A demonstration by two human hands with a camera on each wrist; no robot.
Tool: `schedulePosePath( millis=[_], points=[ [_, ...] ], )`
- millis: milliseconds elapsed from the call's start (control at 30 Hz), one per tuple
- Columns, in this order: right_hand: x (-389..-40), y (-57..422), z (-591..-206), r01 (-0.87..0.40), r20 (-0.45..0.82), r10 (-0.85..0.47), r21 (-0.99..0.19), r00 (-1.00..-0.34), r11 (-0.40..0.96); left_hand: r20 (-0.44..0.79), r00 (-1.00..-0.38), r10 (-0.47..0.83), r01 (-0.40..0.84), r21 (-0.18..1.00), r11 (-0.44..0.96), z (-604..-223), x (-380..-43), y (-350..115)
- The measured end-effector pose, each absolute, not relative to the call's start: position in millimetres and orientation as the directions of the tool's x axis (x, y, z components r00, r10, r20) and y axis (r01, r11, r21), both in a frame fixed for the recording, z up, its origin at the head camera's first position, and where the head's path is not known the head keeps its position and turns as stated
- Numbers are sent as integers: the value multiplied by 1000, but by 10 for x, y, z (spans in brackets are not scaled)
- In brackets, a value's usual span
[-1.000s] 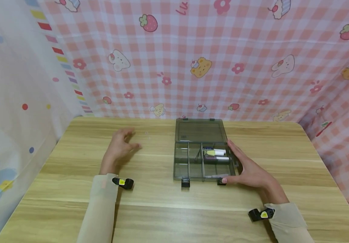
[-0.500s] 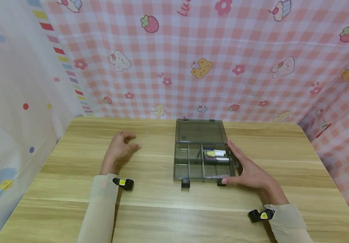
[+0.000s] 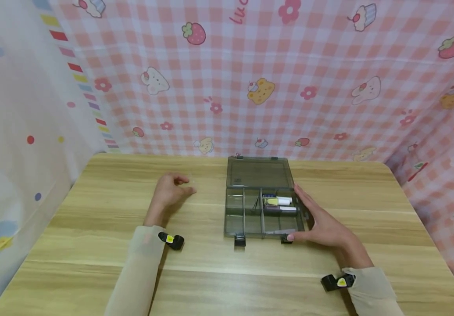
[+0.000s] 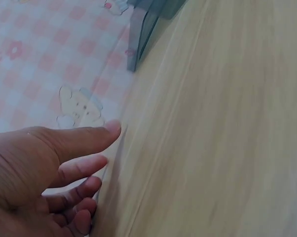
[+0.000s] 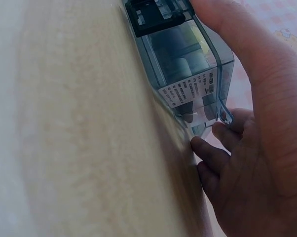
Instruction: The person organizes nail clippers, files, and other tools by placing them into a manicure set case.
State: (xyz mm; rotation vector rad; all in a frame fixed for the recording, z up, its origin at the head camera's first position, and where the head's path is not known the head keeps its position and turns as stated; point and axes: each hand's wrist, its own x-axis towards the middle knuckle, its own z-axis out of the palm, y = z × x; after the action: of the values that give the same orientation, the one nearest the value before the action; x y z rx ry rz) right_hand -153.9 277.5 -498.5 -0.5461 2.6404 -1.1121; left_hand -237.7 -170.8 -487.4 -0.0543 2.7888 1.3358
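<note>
A smoky see-through compartment box (image 3: 252, 224) lies on the table with its lid (image 3: 259, 172) folded back. My right hand (image 3: 325, 226) holds its right side, thumb at the front latch (image 3: 286, 239) and fingers along the back corner. In the right wrist view, a printed label (image 5: 190, 89) shows on the box wall (image 5: 175, 54). To the left of the box, my left hand (image 3: 173, 189) hovers low over the table, thumb and fingers curved but apart. A tiny clear, faint thing (image 3: 193, 181) lies right by its fingertips.
Inside the box's right compartments lie a yellow piece with a white end (image 3: 278, 201), a dark one with a white end (image 3: 280, 210) and a clear flat piece (image 3: 282, 231). A second latch (image 3: 240, 241) hangs at the front. A checked curtain (image 3: 227, 87) hangs behind the table (image 3: 219, 285).
My left hand has moved right, towards the tiny clear thing, and its thumb and fingertips now sit beside it. The right hand stays on the box, which has not moved.
</note>
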Motion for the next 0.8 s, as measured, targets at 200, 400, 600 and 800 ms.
schedulePosePath(
  millis=[200,400,600,800],
  points=[
    [-1535,2773,-4981,-242,-69,-416,-723,-907,647,-58,-996,-67,-88,781,618,-4879,-2387,-1601],
    [-1532,2782,-4969,-244,-61,-410,-722,-910,648,-11,-996,-86,-63,773,631,-4910,-2422,-1585],
    [-1529,2777,-4968,-240,-66,-406,-715,-912,657,1,-994,-106,-66,779,624,-4931,-2428,-1568],
    [-1529,2771,-4969,-243,-62,-407,-717,-911,653,36,-994,-107,-44,747,663,-4934,-2429,-1567]
  ],
)
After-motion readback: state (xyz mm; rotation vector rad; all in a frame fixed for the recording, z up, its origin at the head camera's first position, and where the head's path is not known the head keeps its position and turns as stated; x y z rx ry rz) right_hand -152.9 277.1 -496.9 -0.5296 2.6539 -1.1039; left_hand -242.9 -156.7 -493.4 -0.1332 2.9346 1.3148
